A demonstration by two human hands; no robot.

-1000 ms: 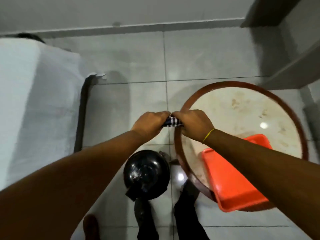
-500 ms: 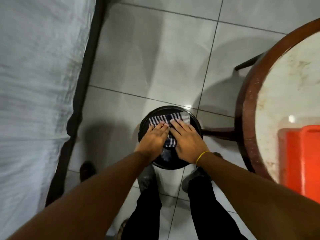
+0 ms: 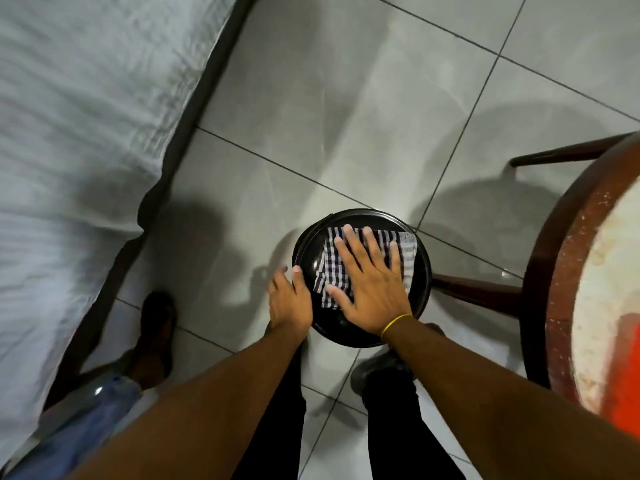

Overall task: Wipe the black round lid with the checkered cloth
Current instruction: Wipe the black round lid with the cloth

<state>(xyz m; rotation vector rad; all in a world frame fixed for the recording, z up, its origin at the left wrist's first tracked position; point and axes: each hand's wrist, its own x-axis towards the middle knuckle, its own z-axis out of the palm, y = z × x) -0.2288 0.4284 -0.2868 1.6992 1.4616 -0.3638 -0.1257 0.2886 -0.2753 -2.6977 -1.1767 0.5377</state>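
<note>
The black round lid (image 3: 311,244) sits low over the tiled floor, just in front of my legs. A checkered black-and-white cloth (image 3: 407,252) lies spread flat on top of it. My right hand (image 3: 369,284) presses flat on the cloth with fingers splayed, a yellow band at its wrist. My left hand (image 3: 289,297) rests at the lid's left rim, fingers together and curled along the edge, off the cloth. The near part of the lid is hidden under both hands.
A round table with a brown wooden rim (image 3: 554,258) stands at the right, an orange tray (image 3: 623,386) on it, its dark legs reaching toward the lid. A bed with a white sheet (image 3: 76,133) fills the left. Another person's foot (image 3: 156,334) stands at lower left.
Both hands held the bunched cloth above the table edge, then laid it on the lid. Now the cloth is spread wider, my right hand alone covers it, and my left has slid to the rim.
</note>
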